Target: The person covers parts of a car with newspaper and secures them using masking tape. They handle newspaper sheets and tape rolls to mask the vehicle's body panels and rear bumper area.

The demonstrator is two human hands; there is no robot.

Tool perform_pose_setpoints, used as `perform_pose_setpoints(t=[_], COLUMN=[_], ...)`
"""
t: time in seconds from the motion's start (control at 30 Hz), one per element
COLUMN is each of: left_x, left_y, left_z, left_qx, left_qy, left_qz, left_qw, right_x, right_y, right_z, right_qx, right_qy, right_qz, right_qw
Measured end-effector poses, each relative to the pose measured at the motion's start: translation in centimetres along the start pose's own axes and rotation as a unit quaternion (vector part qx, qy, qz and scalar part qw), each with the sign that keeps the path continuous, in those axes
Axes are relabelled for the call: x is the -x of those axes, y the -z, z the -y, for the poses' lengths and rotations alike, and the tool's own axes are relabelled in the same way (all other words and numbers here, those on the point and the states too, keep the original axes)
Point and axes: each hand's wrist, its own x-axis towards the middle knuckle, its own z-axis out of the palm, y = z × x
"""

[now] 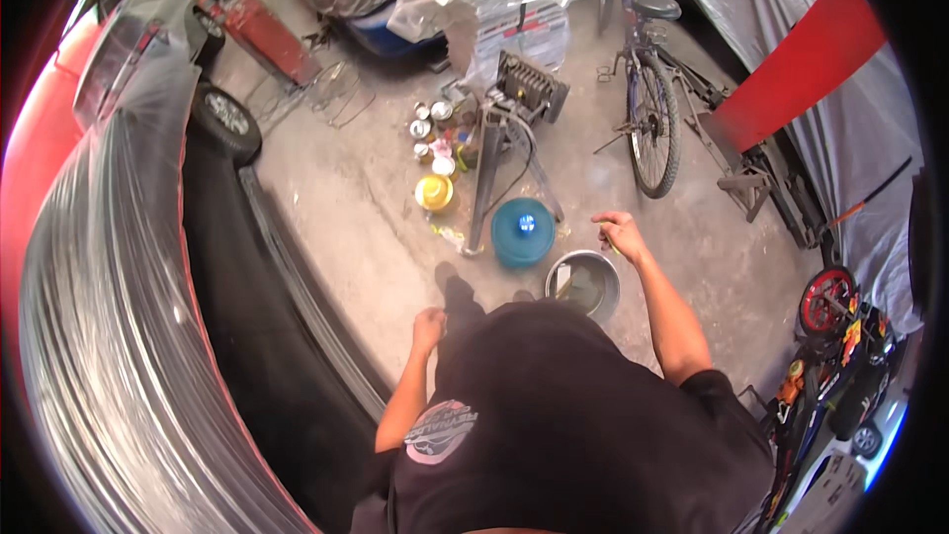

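My right hand (620,234) is raised above the concrete floor, just past a grey metal bucket (611,309). Its fingers are pinched, with a speck of yellow-green at them too small to name. Inside the bucket are liquid and a pale flat piece leaning on the wall. To its left stands a blue-teal round tub (509,249) with a bright reflection in it. My left hand (428,328) hangs low beside my leg, its fingers curled; what they hold, if anything, is hidden.
A metal stand (491,163) rises beyond the tub, beside several cans and a yellow container (433,193). A bicycle (652,129) stands at the far right. Plastic sheeting (109,287) covers a red car on the left. A red panel (806,64) and a small motorbike (828,302) are on the right.
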Motion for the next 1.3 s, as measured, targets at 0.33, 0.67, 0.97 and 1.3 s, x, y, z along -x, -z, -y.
perform_pose_setpoints(t=[0.33, 0.67, 0.97, 1.3], left_x=[-32.0, -60.6, -72.1, -65.7], left_y=[9.8, 15.2, 14.5, 15.4], left_z=[-47.2, -67.5, -63.2, -65.3], left_qx=[0.127, 0.176, 0.368, -0.008], left_qy=[-0.351, -0.374, -0.019, -0.36], left_qz=[-0.059, -0.028, 0.263, -0.034], left_qw=[0.926, 0.91, 0.892, 0.932], right_x=[1.1, -1.3, -4.1, -8.6], right_y=[-1.1, -8.9, -14.4, -17.2], right_z=[11.0, 27.9, 30.9, 33.3], right_qx=[-0.122, 0.009, 0.002, 0.13], right_qy=[0.135, 0.176, 0.186, 0.191], right_qz=[-0.406, -0.53, -0.522, -0.494], right_qw=[0.896, 0.83, 0.833, 0.838])
